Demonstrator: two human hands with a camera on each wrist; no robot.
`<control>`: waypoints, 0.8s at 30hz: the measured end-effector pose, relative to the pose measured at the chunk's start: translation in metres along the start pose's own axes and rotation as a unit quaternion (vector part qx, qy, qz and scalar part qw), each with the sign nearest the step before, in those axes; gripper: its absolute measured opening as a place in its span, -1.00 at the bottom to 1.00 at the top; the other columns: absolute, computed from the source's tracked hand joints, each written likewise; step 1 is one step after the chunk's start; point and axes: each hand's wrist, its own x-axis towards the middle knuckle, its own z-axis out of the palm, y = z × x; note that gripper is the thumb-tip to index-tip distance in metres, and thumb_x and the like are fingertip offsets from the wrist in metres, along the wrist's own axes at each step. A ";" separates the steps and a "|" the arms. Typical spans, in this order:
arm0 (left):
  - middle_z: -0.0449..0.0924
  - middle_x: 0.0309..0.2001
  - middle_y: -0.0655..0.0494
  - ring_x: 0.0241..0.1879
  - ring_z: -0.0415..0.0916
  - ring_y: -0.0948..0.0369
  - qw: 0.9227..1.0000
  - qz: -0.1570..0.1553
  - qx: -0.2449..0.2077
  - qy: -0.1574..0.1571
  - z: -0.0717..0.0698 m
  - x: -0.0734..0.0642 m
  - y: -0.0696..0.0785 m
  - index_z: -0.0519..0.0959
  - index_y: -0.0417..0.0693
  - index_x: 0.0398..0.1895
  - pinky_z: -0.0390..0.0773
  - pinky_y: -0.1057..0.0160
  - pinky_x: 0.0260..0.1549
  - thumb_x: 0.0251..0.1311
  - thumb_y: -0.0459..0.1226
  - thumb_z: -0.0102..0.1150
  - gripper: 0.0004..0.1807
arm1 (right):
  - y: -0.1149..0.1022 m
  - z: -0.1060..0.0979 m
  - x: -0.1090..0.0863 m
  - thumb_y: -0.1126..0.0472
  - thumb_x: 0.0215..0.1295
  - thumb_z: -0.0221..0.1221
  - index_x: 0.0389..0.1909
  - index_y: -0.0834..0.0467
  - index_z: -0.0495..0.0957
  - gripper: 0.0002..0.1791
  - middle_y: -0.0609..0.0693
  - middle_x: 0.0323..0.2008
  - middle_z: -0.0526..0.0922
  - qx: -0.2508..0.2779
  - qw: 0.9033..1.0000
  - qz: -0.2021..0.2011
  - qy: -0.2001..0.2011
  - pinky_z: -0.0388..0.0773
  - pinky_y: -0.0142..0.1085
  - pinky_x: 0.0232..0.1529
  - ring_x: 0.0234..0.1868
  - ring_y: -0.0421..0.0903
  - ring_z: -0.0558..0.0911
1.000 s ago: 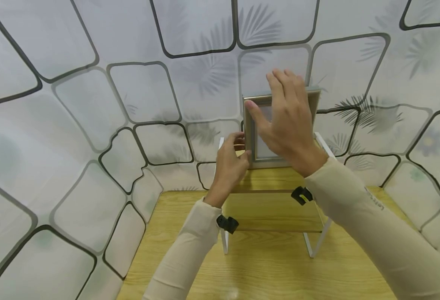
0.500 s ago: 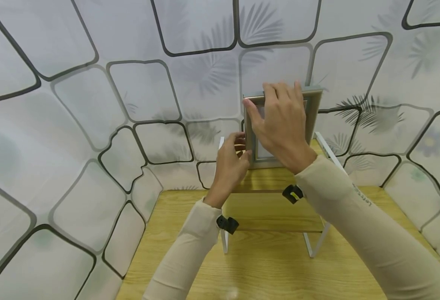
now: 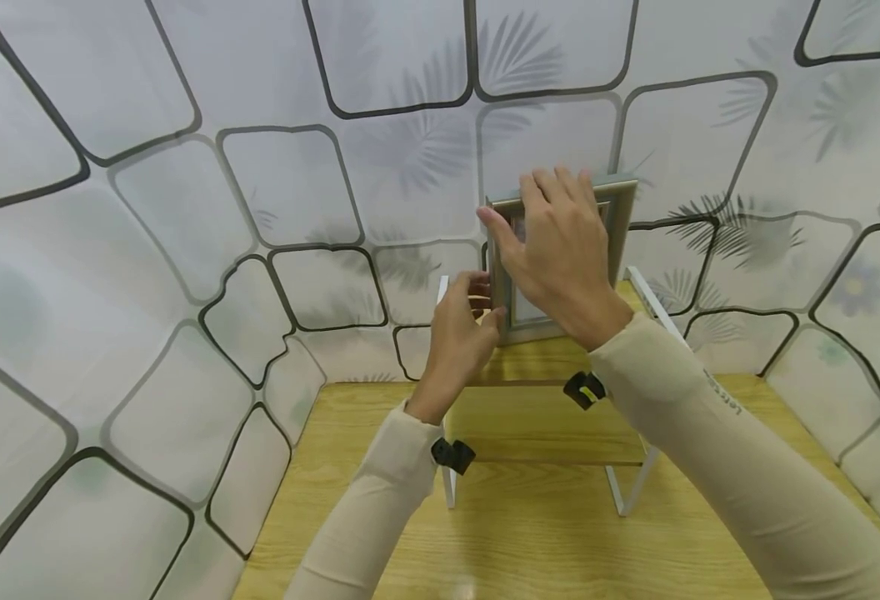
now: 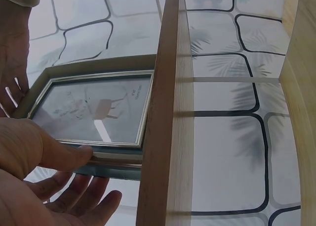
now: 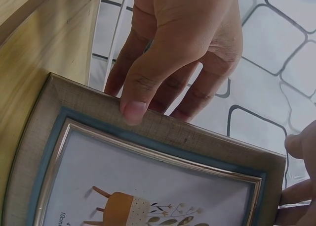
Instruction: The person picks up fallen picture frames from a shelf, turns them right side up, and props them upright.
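A picture frame (image 3: 620, 217), silvery-brown with a blue inner border, stands upright on the upper board of a small wooden rack (image 3: 537, 360). My left hand (image 3: 461, 333) pinches its left side, thumb on the front and fingers behind. In the left wrist view the left thumb (image 4: 64, 154) presses the frame's edge. My right hand (image 3: 563, 242) covers much of the glass, its fingers bent over the top edge and the thumb near the top left corner. The right wrist view shows a printed insert with a chair (image 5: 118, 208) behind the glass.
The rack has white metal legs (image 3: 627, 492) and a lower board (image 3: 545, 425), and stands on a wooden table (image 3: 530, 550). Patterned cloth walls (image 3: 410, 183) rise close behind and to both sides. A black clip (image 3: 453, 454) sits at the left wrist.
My right hand has come down and to the left, its fingers now over the frame's top edge. The frame has turned slightly, its lower left corner nearer. The left hand keeps its grip.
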 end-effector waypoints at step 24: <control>0.67 -0.16 0.05 -0.18 0.65 0.19 0.998 0.034 0.049 -0.004 0.009 -0.013 0.012 0.51 -0.17 0.06 0.63 0.30 -0.13 0.17 -0.32 0.47 -0.56 | 0.003 -0.019 -0.004 -0.16 0.52 0.07 0.40 0.56 0.22 -0.13 0.47 0.46 0.16 -0.004 0.997 0.028 -0.070 -0.03 0.00 0.54 0.54 0.29 0.08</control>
